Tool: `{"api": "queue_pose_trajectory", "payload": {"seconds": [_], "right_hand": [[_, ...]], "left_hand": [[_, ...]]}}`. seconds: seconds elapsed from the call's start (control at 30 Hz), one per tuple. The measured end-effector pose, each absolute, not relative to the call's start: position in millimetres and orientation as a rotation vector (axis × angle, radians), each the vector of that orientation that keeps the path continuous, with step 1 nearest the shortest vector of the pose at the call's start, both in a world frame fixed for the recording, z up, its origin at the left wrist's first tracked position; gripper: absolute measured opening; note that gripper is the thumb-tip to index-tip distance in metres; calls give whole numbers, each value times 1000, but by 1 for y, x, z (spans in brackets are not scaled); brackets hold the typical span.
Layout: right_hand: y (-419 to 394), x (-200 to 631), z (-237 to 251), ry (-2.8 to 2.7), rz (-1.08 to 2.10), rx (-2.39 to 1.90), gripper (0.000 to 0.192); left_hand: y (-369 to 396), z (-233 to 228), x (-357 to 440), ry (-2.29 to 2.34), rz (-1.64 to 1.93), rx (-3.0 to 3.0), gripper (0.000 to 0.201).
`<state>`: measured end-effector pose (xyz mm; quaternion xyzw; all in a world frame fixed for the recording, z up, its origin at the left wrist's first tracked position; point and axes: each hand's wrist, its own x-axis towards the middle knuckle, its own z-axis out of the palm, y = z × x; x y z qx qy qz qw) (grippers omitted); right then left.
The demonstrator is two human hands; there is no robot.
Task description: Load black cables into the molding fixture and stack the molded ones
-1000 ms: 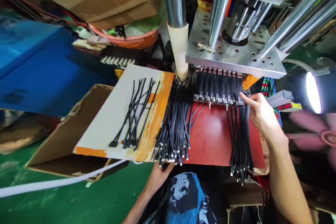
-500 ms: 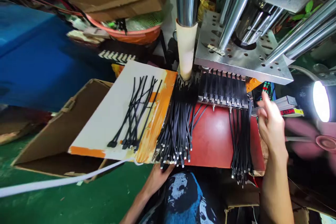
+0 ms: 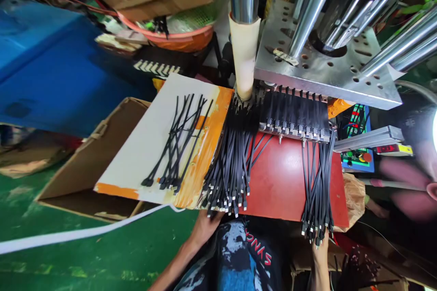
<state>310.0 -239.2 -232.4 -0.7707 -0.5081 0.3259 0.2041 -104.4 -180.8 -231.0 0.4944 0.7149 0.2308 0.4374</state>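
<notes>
Through the head camera I have a blue bin (image 3: 41,86) far left, then an open cardboard box (image 3: 88,159) on the green floor (image 3: 37,223). A white board (image 3: 136,154) with orange edging overlaps the box in my view; loose black cables (image 3: 179,141) lie across it, some crossing.

Left grip (image 3: 206,225), a bare hand, sits at the near edge beneath the board's corner and the thick middle bundle of cables (image 3: 232,159). Fingers partly hidden; I cannot tell whether it is clenched or released.

Right of that bundle I see bare red tabletop (image 3: 276,182). At its far side a row of cables (image 3: 297,118) lies side by side in a metal fixture, connectors along the near edge, below a drilled press plate (image 3: 327,75).

A second bundle of cables (image 3: 317,177) hangs over the tabletop's near edge, right side. Right grip (image 3: 321,245) is at its lower ends, fingers mostly behind the connectors; I cannot tell if it grasps them.

Farther right: brown paper (image 3: 353,198), a control panel (image 3: 358,159), blurred pink fan (image 3: 406,186).
</notes>
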Motion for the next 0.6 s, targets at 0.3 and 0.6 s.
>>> {"api": "queue_pose_trajectory", "payload": {"seconds": [0.3, 0.6], "right_hand": [[-245, 306, -278, -939, 616, -2116, 48], [-253, 312, -308, -831, 566, -2070, 70]], "left_hand": [[-184, -239, -96, 1860, 739, 1284, 53], [-180, -239, -93, 1833, 860, 1398, 39]]}}
